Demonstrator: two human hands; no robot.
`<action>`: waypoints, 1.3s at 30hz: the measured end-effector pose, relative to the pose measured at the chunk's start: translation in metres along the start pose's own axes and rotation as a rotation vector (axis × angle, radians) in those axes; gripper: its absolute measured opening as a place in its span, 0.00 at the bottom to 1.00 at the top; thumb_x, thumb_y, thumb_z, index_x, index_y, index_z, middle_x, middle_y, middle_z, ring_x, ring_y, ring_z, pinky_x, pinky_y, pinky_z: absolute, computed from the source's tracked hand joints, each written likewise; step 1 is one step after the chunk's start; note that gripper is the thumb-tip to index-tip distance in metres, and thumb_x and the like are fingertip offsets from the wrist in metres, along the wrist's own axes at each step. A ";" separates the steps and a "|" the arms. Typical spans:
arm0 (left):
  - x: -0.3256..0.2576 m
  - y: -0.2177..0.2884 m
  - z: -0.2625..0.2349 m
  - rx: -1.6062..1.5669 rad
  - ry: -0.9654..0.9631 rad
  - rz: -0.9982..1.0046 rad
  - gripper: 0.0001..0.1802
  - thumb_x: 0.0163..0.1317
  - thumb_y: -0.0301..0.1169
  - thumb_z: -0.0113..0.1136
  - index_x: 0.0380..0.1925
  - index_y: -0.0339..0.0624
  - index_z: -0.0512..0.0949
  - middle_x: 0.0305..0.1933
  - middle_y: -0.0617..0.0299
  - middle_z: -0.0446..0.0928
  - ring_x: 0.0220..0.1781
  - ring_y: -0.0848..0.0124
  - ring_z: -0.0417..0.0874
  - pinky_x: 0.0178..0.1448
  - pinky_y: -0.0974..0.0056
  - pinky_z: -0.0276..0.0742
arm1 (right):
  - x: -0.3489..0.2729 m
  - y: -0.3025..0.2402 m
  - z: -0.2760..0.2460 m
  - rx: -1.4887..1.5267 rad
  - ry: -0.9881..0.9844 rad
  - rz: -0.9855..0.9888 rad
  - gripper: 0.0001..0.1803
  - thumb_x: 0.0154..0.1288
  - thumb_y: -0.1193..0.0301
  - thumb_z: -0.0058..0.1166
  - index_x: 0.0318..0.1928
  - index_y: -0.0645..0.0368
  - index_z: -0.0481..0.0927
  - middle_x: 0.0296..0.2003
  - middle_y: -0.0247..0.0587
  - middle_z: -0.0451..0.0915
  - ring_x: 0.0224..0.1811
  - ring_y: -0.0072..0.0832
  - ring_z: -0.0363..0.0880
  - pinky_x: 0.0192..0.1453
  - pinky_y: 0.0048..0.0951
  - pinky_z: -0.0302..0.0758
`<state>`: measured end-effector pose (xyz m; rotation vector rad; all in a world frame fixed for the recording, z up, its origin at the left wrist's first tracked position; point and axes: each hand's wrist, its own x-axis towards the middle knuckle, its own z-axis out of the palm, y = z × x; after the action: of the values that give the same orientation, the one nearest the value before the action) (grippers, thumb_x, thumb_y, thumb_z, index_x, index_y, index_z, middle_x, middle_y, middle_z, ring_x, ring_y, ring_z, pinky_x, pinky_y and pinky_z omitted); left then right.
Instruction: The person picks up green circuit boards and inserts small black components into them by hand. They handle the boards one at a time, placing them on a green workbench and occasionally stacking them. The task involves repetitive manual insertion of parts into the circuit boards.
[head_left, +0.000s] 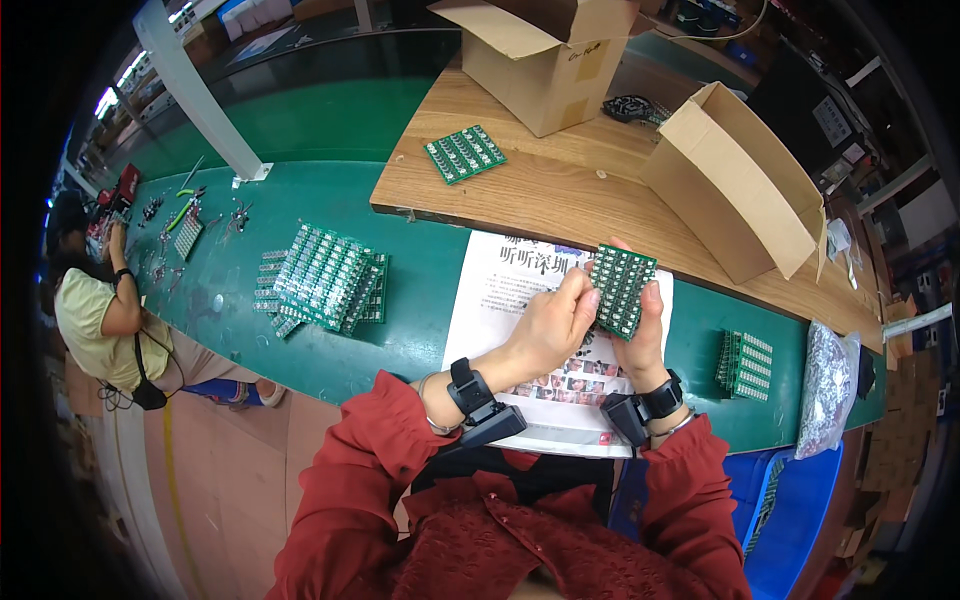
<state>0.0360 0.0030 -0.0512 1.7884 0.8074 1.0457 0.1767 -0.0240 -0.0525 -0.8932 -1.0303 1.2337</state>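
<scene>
Circuit board (626, 292): held tilted above the newspaper (475, 350), its component side facing the wearer.
Right hand (646, 330): holding the board, thumb along its right edge, other fingers mostly hidden behind, seemingly to steady it.
Left hand (548, 318): curled narrow, fingertips at the board's left edge; whether they pinch anything small, I cannot tell.
Newspaper: spread on the green table (420, 300), perhaps to shield the surface.
Piles: left pile (328, 275) loose, right pile (748, 365) more compact, both well apart from the newspaper, probably leaving working room.
Writing: large dark headline on the newspaper; handwritten mark on the cardboard box (515, 85).
</scene>
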 end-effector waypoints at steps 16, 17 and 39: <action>0.002 0.004 -0.002 -0.079 -0.004 -0.042 0.05 0.66 0.29 0.48 0.35 0.38 0.67 0.22 0.49 0.73 0.23 0.54 0.77 0.27 0.59 0.69 | -0.002 0.000 -0.001 -0.071 -0.051 -0.001 0.46 0.61 0.40 0.43 0.65 0.67 0.59 0.54 0.44 0.71 0.56 0.26 0.68 0.62 0.27 0.62; 0.002 0.003 -0.001 -0.023 -0.024 -0.044 0.05 0.66 0.28 0.48 0.34 0.38 0.67 0.22 0.51 0.73 0.23 0.56 0.77 0.27 0.60 0.69 | -0.002 0.002 -0.002 -0.102 -0.053 -0.012 0.46 0.61 0.40 0.43 0.65 0.67 0.59 0.54 0.43 0.71 0.56 0.26 0.68 0.62 0.27 0.62; 0.003 -0.001 0.001 -0.047 0.098 -0.015 0.06 0.68 0.30 0.48 0.35 0.38 0.67 0.21 0.56 0.72 0.21 0.68 0.73 0.28 0.64 0.67 | -0.002 -0.003 0.002 -0.106 -0.066 0.023 0.46 0.60 0.40 0.43 0.65 0.67 0.59 0.55 0.45 0.69 0.56 0.28 0.69 0.62 0.28 0.63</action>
<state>0.0379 0.0057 -0.0516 1.6997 0.8478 1.1410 0.1761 -0.0262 -0.0494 -0.9529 -1.1499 1.2438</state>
